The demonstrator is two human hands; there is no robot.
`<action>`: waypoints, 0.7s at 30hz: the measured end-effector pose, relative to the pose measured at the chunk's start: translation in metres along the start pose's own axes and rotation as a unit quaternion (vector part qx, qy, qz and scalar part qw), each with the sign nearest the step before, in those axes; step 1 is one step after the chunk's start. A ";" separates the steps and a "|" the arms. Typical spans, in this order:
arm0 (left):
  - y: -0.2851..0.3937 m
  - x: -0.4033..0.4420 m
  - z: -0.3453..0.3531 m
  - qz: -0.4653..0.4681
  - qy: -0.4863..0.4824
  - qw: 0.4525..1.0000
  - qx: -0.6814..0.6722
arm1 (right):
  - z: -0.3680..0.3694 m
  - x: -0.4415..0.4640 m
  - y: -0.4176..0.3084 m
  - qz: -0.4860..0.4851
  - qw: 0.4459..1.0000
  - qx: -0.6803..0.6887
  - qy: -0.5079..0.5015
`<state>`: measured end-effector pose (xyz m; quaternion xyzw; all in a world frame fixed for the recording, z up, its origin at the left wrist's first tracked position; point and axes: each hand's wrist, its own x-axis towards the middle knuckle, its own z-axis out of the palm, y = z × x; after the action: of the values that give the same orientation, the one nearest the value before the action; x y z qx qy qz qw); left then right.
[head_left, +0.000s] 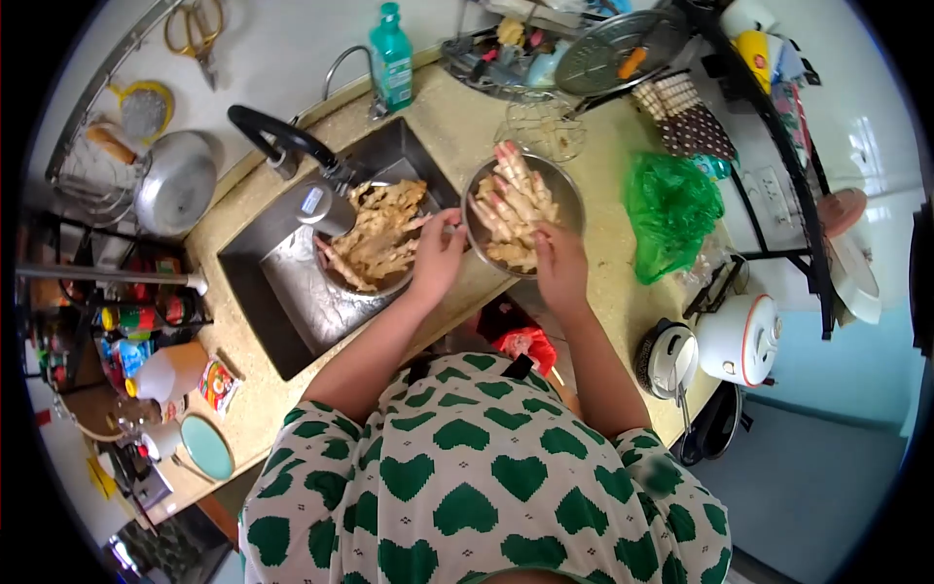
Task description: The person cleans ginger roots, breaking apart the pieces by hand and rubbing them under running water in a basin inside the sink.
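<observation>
Pale chicken feet are heaped in a metal bowl at the counter's front edge, beside the sink. My left hand is at this bowl's left rim, its fingers bent against it. Across the lower right rim, my right hand grips the bowl, its fingertips inside among the feet. More chicken feet, browner in colour, fill a second round metal container in the sink. The black faucet reaches over it, its grey head hiding part of the contents.
A green bottle stands behind the sink. Right of the bowl lie a green plastic bag and a wire rack. Farther right are a black shelf frame and a white rice cooker. A pot hangs on the left.
</observation>
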<state>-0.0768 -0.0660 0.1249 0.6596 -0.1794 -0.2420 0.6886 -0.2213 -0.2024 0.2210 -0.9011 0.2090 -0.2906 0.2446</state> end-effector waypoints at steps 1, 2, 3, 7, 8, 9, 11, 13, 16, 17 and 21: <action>-0.024 -0.002 -0.022 -0.032 -0.001 0.999 0.023 | 0.013 0.000 -0.012 0.007 0.998 0.055 -0.032; -0.049 -0.005 -0.046 -0.065 0.001 0.997 0.047 | 0.024 0.007 -0.036 0.002 0.991 0.107 -0.086; -0.089 -0.007 -0.069 -0.062 0.047 0.993 0.087 | 0.045 0.006 -0.047 -0.001 0.980 0.125 -0.153; -0.105 -0.031 -0.150 -0.301 0.080 0.944 0.106 | 0.164 -0.006 -0.036 -0.091 0.941 0.116 -0.304; -0.112 -0.037 -0.161 -0.301 0.108 0.947 0.030 | 0.190 -0.006 -0.031 -0.080 0.929 0.104 -0.346; -0.100 -0.042 -0.170 -0.325 0.118 0.938 0.012 | 0.214 -0.007 -0.026 -0.068 0.915 0.091 -0.386; -0.091 -0.051 -0.184 -0.352 0.152 0.923 -0.027 | 0.267 -0.016 -0.016 -0.069 0.890 0.028 -0.449; -0.098 -0.060 -0.193 -0.355 0.198 0.911 -0.072 | 0.312 -0.024 -0.013 -0.096 0.864 -0.074 -0.488; -0.111 -0.078 -0.200 -0.331 0.232 0.912 -0.078 | 0.341 -0.034 -0.032 -0.035 0.843 0.055 -0.533; -0.118 -0.080 -0.200 -0.331 0.255 0.905 -0.077 | 0.350 -0.039 -0.044 0.029 0.842 0.034 -0.538; -0.101 -0.080 -0.198 -0.311 0.289 0.898 -0.113 | 0.417 -0.079 -0.055 0.024 0.847 -0.043 -0.530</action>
<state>-0.0396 0.1413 0.0167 0.6406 0.2702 -0.2617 0.6694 -0.0061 0.0151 -0.0783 -0.9225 0.0811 0.2462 0.2861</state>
